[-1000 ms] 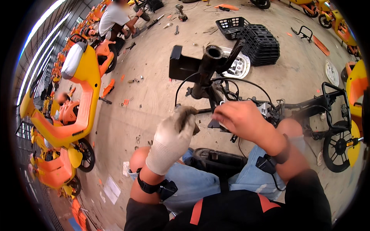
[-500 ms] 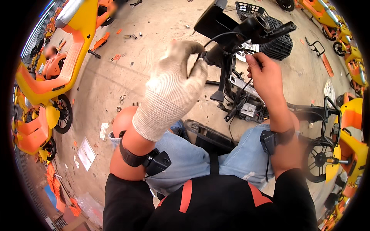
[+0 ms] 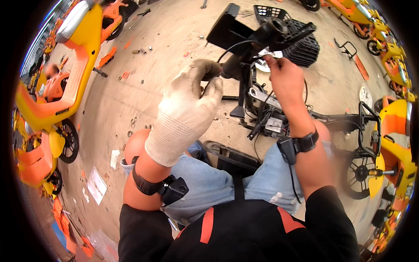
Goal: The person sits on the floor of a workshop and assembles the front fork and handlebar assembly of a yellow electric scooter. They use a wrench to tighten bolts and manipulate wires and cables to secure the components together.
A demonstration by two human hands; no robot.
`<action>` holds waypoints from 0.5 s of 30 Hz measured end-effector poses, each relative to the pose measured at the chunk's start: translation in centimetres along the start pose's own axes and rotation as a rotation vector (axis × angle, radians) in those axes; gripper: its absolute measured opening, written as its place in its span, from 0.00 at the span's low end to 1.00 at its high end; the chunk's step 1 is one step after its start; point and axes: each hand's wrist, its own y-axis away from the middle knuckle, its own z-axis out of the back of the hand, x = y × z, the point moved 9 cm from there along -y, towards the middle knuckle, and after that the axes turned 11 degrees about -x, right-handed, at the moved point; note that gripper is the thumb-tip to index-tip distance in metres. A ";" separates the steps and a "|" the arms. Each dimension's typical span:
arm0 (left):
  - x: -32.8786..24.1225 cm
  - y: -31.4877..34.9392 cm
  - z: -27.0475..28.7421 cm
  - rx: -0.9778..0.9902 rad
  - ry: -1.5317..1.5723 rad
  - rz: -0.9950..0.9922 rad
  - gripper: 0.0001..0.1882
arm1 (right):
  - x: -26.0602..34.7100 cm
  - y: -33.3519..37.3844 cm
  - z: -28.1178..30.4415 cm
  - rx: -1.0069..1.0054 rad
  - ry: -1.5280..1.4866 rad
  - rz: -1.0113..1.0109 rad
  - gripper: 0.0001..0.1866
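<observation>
My left hand, in a cream knitted glove, is closed with fingertips and thumb together at one end of a thin black cable. That cable arcs from the glove over to the head of a black scooter frame. On the other side of the frame, my bare right hand pinches black cable close to the tube; its fingertips partly hide the spot. More cable loops down beside the right wrist. Below lie a silver wrench-like arm and a tangle of wires with a grey metal box.
A black plastic basket lies behind the frame. Between my knees sits a black elongated housing. Yellow-orange scooters stand left and right. Small metal parts and a paper sheet lie on the concrete floor.
The view has shifted slightly, so the frame sits a little further left. My right hand has moved up closer to the frame's tube; my left hand keeps its pinch.
</observation>
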 end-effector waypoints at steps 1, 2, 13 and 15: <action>0.0 0.0 -0.4 -0.001 0.003 -0.020 0.14 | 0.0 0.0 0.2 0.020 -0.009 0.001 0.28; -0.1 -0.1 -0.3 -0.011 -0.002 -0.037 0.14 | 0.4 0.0 0.4 0.066 -0.013 -0.001 0.27; -0.7 -1.3 2.3 -0.239 0.636 -0.016 0.10 | -0.6 -0.1 6.3 0.043 -0.303 -0.064 0.14; 0.5 -1.7 3.2 -0.298 0.761 0.044 0.10 | -0.6 -0.4 7.5 -0.031 -0.265 -0.005 0.16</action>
